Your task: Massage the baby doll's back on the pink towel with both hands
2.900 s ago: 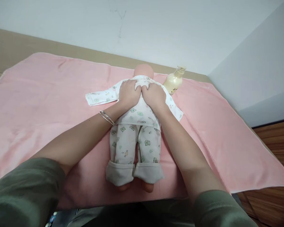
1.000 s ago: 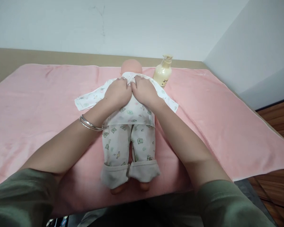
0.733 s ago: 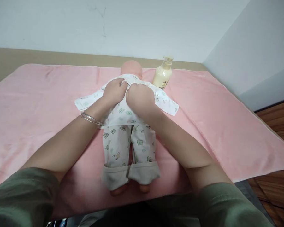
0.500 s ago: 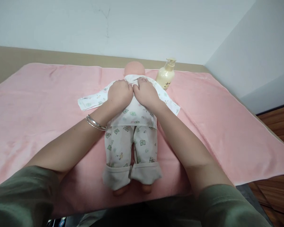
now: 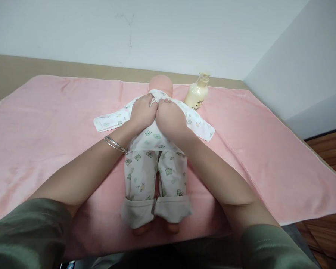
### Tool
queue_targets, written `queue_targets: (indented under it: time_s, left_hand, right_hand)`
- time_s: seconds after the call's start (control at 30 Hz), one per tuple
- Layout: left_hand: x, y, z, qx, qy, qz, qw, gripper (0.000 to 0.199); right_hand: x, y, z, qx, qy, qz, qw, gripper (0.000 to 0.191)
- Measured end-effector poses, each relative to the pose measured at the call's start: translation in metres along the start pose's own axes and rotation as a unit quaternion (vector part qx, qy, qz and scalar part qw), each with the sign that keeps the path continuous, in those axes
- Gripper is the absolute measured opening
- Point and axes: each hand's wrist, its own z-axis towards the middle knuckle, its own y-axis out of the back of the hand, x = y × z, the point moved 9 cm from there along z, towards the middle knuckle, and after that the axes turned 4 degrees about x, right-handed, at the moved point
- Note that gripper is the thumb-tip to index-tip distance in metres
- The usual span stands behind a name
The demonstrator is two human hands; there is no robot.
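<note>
A baby doll (image 5: 160, 84) lies stretched out in front of me, head away and feet toward me; no face shows. It wears a white printed shirt (image 5: 154, 140), sleeves spread to both sides, and matching trousers (image 5: 142, 173) with turned-up cuffs. On the upper torso, just below the collar, my left hand (image 5: 143, 111) is closed, with shirt cloth bunched at its fingertips. Right against it, my right hand (image 5: 171, 117) is also closed on the shirt, fingers curled under and partly hidden. Both hands touch along the doll's midline.
A cream pump bottle (image 5: 196, 94) stands right of the doll's head. Beneath everything spreads a pink blanket (image 5: 268, 149) over a tan surface (image 5: 72, 67). A pale wall (image 5: 184, 37) rises behind, and wood-grain panels (image 5: 330, 149) are at the right.
My right hand has turned and drawn slightly toward me, its fingers more curled on the shirt. My left hand stays nearly in place. The view has shifted a little.
</note>
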Motion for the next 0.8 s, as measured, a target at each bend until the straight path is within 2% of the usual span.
queue_targets:
  time_s: [0.13,0.23,0.33,0.5,0.63,0.8]
  left_hand:
    - [0.003,-0.001,-0.001,-0.023,0.016,0.002,1.0,0.02]
    - [0.001,-0.001,-0.002,-0.019,0.019,0.003,1.0,0.022]
    - [0.002,-0.001,-0.001,-0.019,0.014,-0.001,1.0,0.029]
    - [0.006,-0.005,-0.001,-0.015,0.018,0.012,1.0,0.043]
    - [0.005,-0.005,-0.002,-0.005,0.03,0.02,0.999,0.047]
    - [-0.003,0.0,-0.005,0.008,0.03,0.032,0.999,0.043]
  right_hand:
    - [0.007,0.003,-0.005,0.016,0.008,-0.015,1.0,0.043]
    - [-0.008,0.003,0.001,0.02,-0.017,0.039,0.999,0.041]
    - [-0.024,-0.004,0.015,0.01,-0.005,0.094,0.996,0.044]
    - [-0.043,-0.017,0.032,-0.032,-0.011,0.117,0.993,0.059]
    - [-0.043,-0.022,0.032,-0.024,-0.009,0.113,0.993,0.061]
    - [-0.041,-0.02,0.032,-0.037,-0.003,0.115,0.993,0.06]
